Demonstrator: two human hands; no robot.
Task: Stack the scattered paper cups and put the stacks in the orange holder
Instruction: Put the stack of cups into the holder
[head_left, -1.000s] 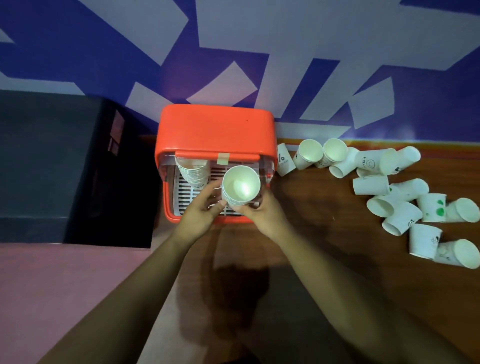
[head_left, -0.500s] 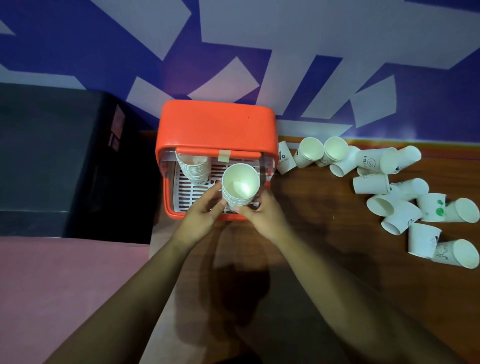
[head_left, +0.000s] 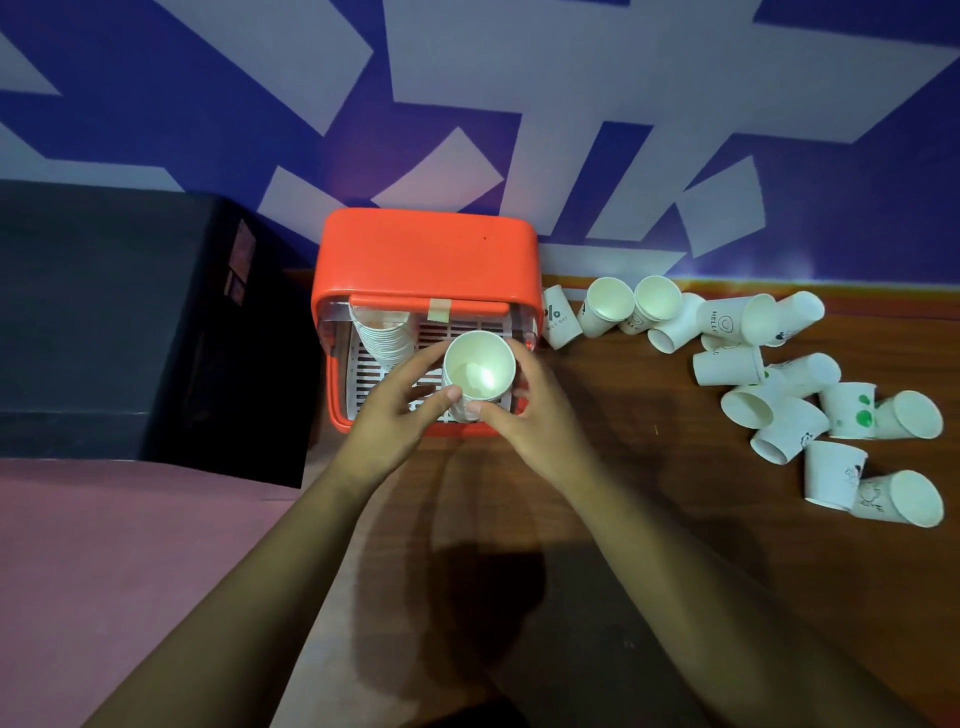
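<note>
Box, black, sits far left, just beside the orange holder, which stands at the back of the counter. In the holder's left side, a stored stack of cups stands rims up on the white slatted tray. Next the left hand grips a second cup stack from the left, thumb on the near side and fingers curled round it. This stack is upright, mouth up, over the tray's right half (can't tell if its base touches the tray). From the right, the right hand grips the same stack. Farther right, loose cups lie scattered on the counter, mostly on their sides, many touching.
</note>
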